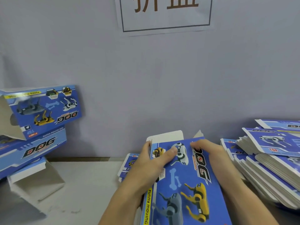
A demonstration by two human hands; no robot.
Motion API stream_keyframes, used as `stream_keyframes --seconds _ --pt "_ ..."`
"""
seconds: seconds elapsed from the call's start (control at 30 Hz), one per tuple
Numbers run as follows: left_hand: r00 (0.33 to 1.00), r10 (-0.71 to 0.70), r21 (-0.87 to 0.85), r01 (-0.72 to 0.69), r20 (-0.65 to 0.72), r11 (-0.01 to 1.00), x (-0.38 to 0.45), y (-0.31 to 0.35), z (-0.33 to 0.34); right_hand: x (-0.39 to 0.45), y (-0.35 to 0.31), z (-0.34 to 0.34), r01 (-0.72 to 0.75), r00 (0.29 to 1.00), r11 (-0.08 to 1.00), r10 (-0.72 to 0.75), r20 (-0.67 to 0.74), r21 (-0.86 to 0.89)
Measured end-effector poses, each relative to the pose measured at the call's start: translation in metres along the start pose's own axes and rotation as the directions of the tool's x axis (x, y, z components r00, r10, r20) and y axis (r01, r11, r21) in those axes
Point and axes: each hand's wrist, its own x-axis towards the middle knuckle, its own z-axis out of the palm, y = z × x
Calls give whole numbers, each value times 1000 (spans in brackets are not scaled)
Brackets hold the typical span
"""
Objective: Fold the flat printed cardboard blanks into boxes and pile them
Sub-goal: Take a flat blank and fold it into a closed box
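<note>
I hold a blue printed box blank [183, 181] with robot dogs and "DOG" lettering in front of me, its white end flaps pointing away. My left hand [151, 161] grips its left edge, thumb lying on the printed face. My right hand [211, 151] holds its far right edge, fingers curled over the top. A pile of folded boxes [40, 125] stands at the left against the wall. A thick stack of flat blanks [267, 158] lies at the right.
A grey wall [146, 86] with a paper sign [164, 13] closes the back of the pale table [87, 184]. One more flat blank [129, 161] lies under my left hand. An open white-sided box [35, 181] sits at the pile's foot.
</note>
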Motion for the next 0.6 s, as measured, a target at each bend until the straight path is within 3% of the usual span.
stream_keyframes --seconds 0.03,0.07,0.1,0.27,0.37,0.6 --pt "1000 0 0 0 -22 1000 1 1 1 -2 1 8 17 998 994 -23 -58 -105" --pt "999 12 -19 -13 -43 1000 3 1 0 0 0 10 24 982 994 -43 -186 -102" --pt "998 21 -38 -23 -55 999 2 2 -1 -2 4 10 35 975 998 -46 -218 -57" --pt "989 66 -102 -80 -133 992 0 4 2 5 4 7 -8 980 986 -26 -195 -169" --pt "979 69 -84 -87 -193 993 1 4 5 1 6 3 43 984 991 -64 -167 -127" --pt "967 170 -27 -178 -189 984 -2 6 -1 -8 13 10 153 978 986 -161 -135 -71"
